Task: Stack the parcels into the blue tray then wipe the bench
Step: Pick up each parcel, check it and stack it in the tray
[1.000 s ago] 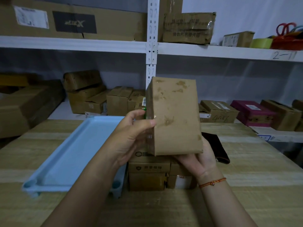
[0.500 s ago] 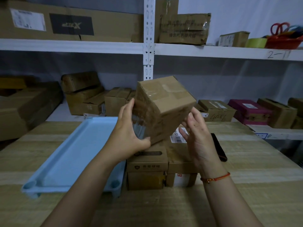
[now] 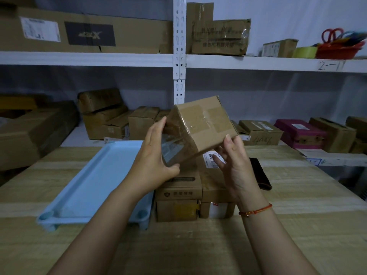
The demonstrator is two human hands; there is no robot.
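Cardboard, taped and glossy along one side, the parcel is held up in the air above the cluster of boxes on the desk. A second ago it stood upright with its stained flat face to the camera; since then it has been turned and tipped, so a taped corner now points forward. The left hand grips its lower left edge, thumb curled under and fingers flat against the side. The right hand has slid from beneath to the right corner, where the fingertips seem to touch the cardboard, though contact is hard to confirm. Just to the left, the blue tray holds nothing, so stacking has not begun. A dark cloth lies to the right of the boxes, and wiping is not yet started.
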